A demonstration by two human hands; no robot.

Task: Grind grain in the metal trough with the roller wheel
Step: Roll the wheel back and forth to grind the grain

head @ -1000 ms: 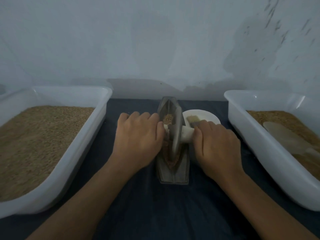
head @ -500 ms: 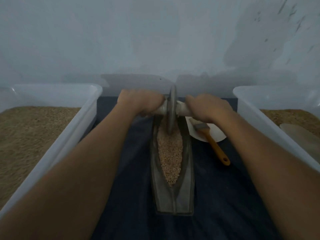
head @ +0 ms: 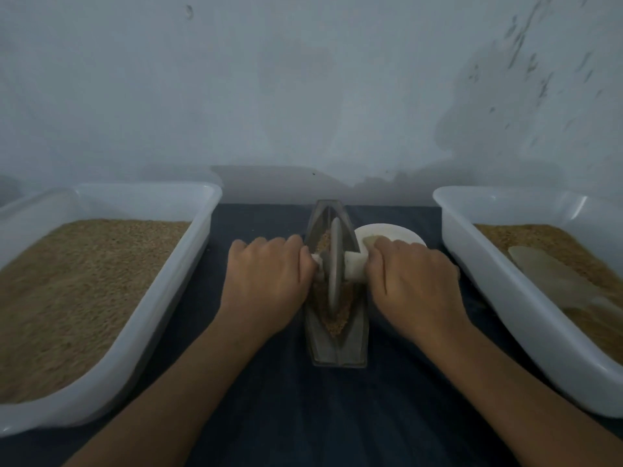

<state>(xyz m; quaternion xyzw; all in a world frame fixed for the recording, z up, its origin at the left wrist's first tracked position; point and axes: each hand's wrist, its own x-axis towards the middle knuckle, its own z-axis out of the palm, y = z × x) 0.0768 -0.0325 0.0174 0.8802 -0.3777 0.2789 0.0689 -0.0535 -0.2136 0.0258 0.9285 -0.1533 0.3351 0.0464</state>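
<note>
the metal trough [head: 337, 345] is a narrow, boat-shaped channel of dull grey metal with sloping walls, lying lengthwise away from you on the dark blue cloth [head: 303, 416] that covers the bench. coarse tan grain [head: 337, 323] lies along its groove. the roller wheel [head: 334, 264] is a thin grey disc standing on edge in the groove, about midway along the trough, with a pale rounded handle [head: 354, 266] sticking out to each side.

your left hand [head: 266, 284] is knuckles up, fingers curled down round the left handle stub. your right hand [head: 414, 288] mirrors it, wrapped round the right stub, thumb side toward the wheel. both forearms reach in from the near edge, angled toward the middle.

a white round dish [head: 397, 232] sits just beyond your right hand, beside the trough. to the left, a white plastic tub [head: 175, 274] with smooth rounded corners holds a deep, granular bed of grain. to the right, a second white tub [head: 505, 291] holds more grain, with a pale flat scoop-like piece [head: 546, 274] lying on it.
</note>
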